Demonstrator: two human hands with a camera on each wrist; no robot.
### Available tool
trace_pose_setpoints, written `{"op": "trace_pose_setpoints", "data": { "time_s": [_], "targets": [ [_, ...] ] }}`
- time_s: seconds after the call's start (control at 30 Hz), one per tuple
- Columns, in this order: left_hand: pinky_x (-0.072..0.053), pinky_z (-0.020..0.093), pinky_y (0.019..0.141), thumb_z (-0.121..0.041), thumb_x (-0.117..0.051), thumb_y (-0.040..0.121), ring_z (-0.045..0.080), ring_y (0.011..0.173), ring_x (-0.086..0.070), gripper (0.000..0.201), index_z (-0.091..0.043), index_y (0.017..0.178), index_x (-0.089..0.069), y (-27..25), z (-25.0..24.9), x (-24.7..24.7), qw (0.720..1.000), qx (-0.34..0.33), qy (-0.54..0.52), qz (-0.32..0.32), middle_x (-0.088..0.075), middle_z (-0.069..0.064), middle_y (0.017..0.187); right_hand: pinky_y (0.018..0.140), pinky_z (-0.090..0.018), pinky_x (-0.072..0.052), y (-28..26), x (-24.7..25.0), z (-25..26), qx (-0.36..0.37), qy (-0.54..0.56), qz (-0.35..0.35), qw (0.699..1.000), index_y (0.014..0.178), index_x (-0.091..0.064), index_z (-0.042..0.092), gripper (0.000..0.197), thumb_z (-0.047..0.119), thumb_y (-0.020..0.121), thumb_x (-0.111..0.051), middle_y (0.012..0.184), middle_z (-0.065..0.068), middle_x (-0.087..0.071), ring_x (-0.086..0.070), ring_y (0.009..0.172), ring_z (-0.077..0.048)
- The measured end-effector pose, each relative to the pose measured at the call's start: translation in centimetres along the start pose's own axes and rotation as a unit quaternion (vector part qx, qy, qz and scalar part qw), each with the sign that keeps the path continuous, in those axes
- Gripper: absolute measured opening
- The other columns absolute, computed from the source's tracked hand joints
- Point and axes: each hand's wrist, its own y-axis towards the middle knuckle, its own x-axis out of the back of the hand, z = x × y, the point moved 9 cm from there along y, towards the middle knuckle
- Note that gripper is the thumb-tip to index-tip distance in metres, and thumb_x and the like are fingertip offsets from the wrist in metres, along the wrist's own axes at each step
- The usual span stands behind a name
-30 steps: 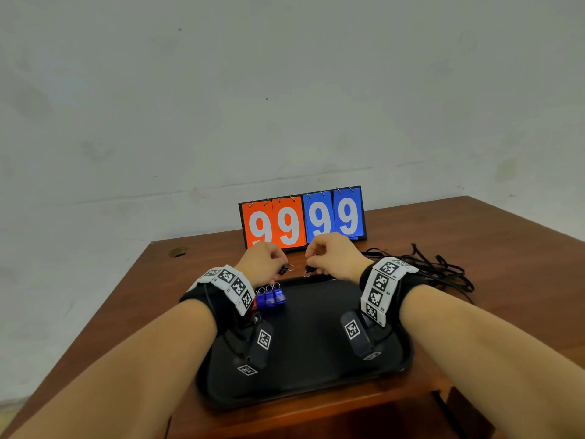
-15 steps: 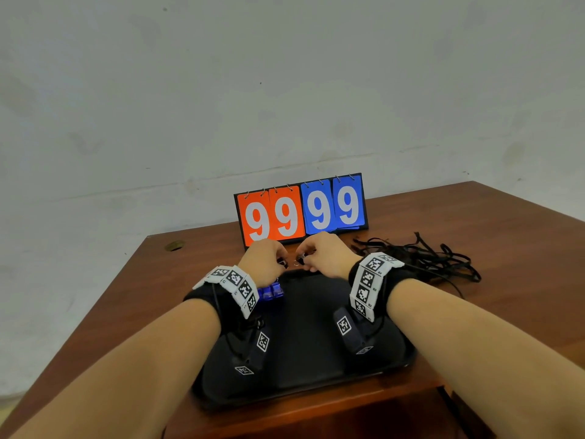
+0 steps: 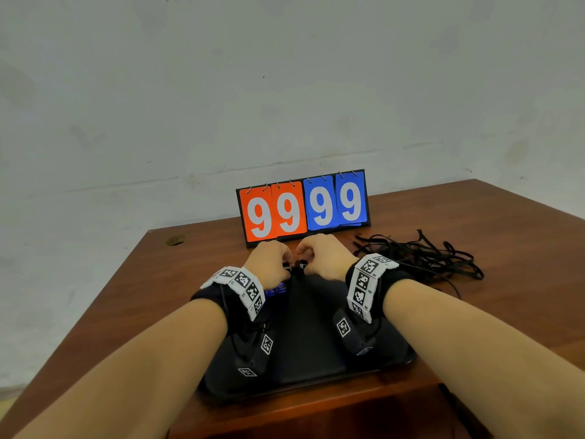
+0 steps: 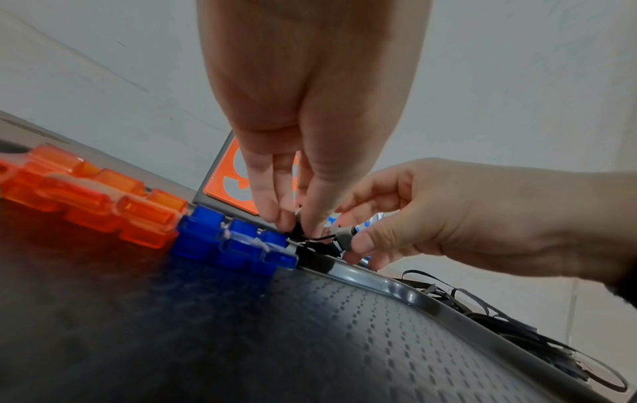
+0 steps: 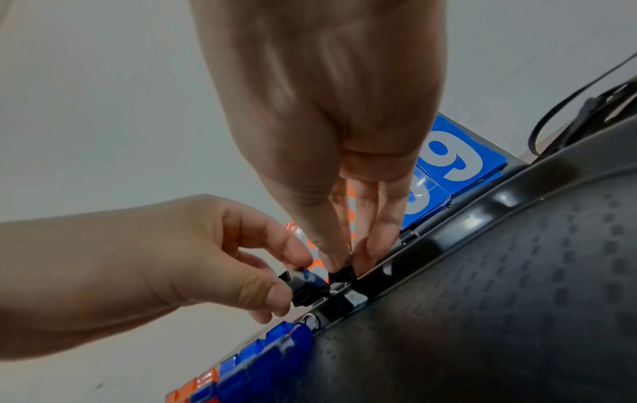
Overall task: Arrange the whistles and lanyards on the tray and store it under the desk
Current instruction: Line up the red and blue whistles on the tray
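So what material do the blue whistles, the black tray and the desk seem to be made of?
Blue whistles: likely clear glossy plastic, light passes through. Tray: probably matte plastic, dotted texture, shiny rim. Desk: reddish-brown wood or veneer, faint grain.

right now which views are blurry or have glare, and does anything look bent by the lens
Head view: sharp, evenly lit, desk edges splay out from the wide lens. Left wrist view: left hand close and soft, pale glare on the tray rim. Right wrist view: right hand motion-blurred, glints on the rim.

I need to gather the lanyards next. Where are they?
In the head view, the black lanyards lie tangled on the desk, right of the tray, beyond the right hand.
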Motion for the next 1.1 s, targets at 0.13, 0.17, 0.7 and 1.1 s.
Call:
{"op": "trace_pose_setpoints", "data": {
  "time_s": [0.13, 0.17, 0.7, 1.1],
  "targets": [
    [-0.054, 0.031, 0.09, -0.02, -0.076, 0.081, 0.016, 0.094, -0.065, 0.029, -0.015, 0.109, -0.071, -0.4, -0.5, -0.1, 1.0, -0.007, -0.001, 0.016, -0.069, -0.002, 0.105, 0.095, -0.029, -0.051, -0.4, -0.1, 0.4, 0.007, -0.007, 0.003, 1.0, 0.126, -0.059, 0.017, 0.054, 0.01, 0.077, -0.079, 0.123, -0.001, -0.064, -0.062, 0.11, -0.016],
    [-0.054, 0.032, 0.089, -0.02, -0.077, 0.08, 0.016, 0.094, -0.065, 0.028, -0.016, 0.108, -0.071, -0.5, -0.6, -0.2, 1.0, -0.007, -0.002, 0.022, -0.07, -0.002, 0.104, 0.096, -0.03, -0.051, -0.5, -0.1, 0.5, 0.009, -0.011, 0.005, 1.0, 0.127, -0.059, 0.017, 0.055, 0.01, 0.077, -0.079, 0.124, -0.001, -0.064, -0.061, 0.111, -0.016],
    [-0.053, 0.035, 0.092, -0.023, -0.082, 0.076, 0.017, 0.102, -0.064, 0.04, -0.02, 0.114, -0.068, -1.1, -0.5, -1.9, 0.996, 0.001, 0.029, 0.083, -0.066, -0.004, 0.112, 0.087, -0.033, -0.054, -1.0, -1.5, 1.2, 0.017, -0.077, 0.051, 0.996, 0.121, -0.062, 0.018, 0.053, 0.016, 0.072, -0.083, 0.115, 0.0, -0.065, -0.061, 0.102, -0.018],
    [-0.053, 0.03, 0.088, -0.036, -0.081, 0.075, 0.013, 0.095, -0.062, 0.039, -0.024, 0.11, -0.067, -1.7, 1.9, -1.2, 0.997, 0.014, 0.013, 0.072, -0.065, -0.008, 0.107, 0.088, -0.03, -0.053, -0.5, -2.5, 1.0, 0.001, -0.056, 0.084, 0.995, 0.125, -0.063, 0.014, 0.051, 0.018, 0.077, -0.08, 0.118, -0.003, -0.066, -0.063, 0.104, -0.02]
  ]
}}
